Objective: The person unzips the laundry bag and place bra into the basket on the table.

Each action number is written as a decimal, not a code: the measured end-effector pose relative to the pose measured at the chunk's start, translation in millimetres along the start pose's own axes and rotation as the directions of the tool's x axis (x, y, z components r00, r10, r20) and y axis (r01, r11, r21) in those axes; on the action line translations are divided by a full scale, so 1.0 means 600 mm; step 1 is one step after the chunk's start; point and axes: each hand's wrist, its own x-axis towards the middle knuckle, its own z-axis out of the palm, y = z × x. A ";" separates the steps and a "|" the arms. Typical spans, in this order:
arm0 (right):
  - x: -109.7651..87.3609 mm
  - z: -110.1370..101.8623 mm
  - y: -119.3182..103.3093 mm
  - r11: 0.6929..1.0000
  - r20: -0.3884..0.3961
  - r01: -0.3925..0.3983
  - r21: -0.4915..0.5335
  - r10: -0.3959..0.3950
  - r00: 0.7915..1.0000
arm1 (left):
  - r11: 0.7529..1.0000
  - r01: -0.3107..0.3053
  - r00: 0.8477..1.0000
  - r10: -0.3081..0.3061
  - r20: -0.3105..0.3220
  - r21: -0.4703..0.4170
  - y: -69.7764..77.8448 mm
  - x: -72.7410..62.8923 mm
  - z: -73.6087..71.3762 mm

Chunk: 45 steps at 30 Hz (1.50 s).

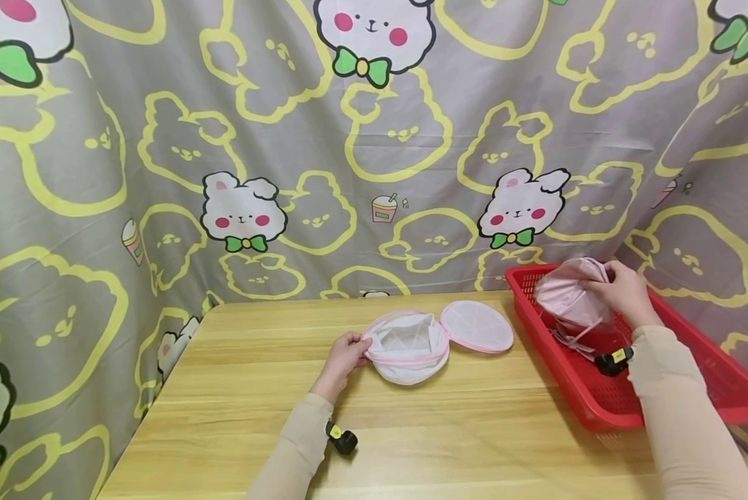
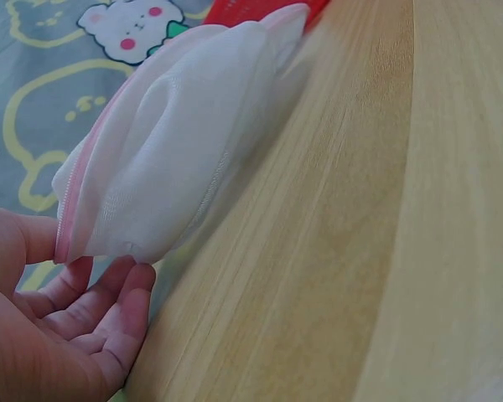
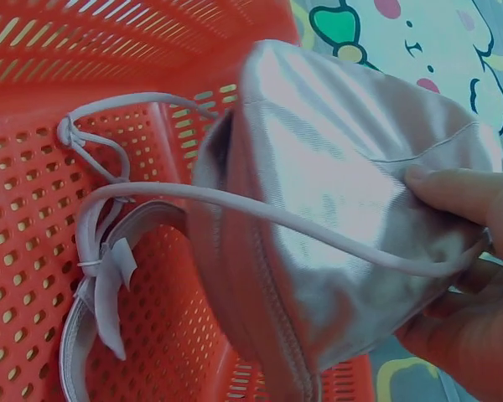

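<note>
A white mesh laundry bag [image 1: 410, 371] with pink zipper edging sits on the table, its round lid [image 1: 476, 326] folded open to the right. My left hand [image 1: 341, 362] pinches the bag's left rim between thumb and fingers. In the left wrist view the thumb lies on the zipper edge of the mesh bag [image 2: 163, 142]. Over at the right, my right hand [image 1: 626, 293] grips a shiny pink bra [image 1: 567, 295] above the red basket [image 1: 589, 410]. The right wrist view shows the bra's smooth cup [image 3: 335, 184], with thin straps [image 3: 92, 226] hanging inside the basket.
The wooden table [image 1: 255, 375] spreads out around the mesh bag. A grey curtain [image 1: 374, 257] with yellow outlines and white cartoon animals hangs behind the table and at both sides. The basket's perforated walls stand along the table's right side.
</note>
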 end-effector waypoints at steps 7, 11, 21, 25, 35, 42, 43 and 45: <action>0.003 0.007 0.015 0.999 0.069 0.010 -0.041 -0.008 0.998 | 1.000 -0.013 1.000 0.013 0.008 0.003 0.000 -0.002 0.000; 0.003 0.007 0.018 0.999 0.110 -0.013 -0.031 0.016 0.994 | 1.000 -0.006 1.000 0.006 0.006 0.001 0.001 -0.002 0.000; -0.004 0.005 0.021 0.999 0.168 -0.021 -0.034 0.026 0.985 | 1.000 0.000 1.000 0.000 0.007 0.001 0.008 -0.009 0.001; -0.008 0.003 0.024 0.999 0.191 -0.033 -0.018 0.035 0.981 | 1.000 0.004 1.000 -0.004 0.003 0.001 0.000 -0.002 0.001; -0.007 0.010 0.040 0.999 0.240 -0.042 -0.030 0.048 0.970 | 1.000 0.002 1.000 -0.002 0.007 -0.002 0.000 -0.003 0.000; -0.006 0.010 0.040 0.999 0.267 -0.034 -0.033 0.041 0.963 | 1.000 -0.006 1.000 0.006 0.007 -0.006 -0.002 -0.001 0.000; -0.006 0.010 0.040 0.999 0.272 -0.036 -0.032 0.044 0.961 | 1.000 -0.005 1.000 0.005 0.009 -0.008 -0.002 -0.002 0.000; -0.007 0.009 0.040 0.999 0.279 -0.043 -0.033 0.050 0.959 | 1.000 -0.001 1.000 0.001 0.010 -0.008 -0.002 -0.002 0.000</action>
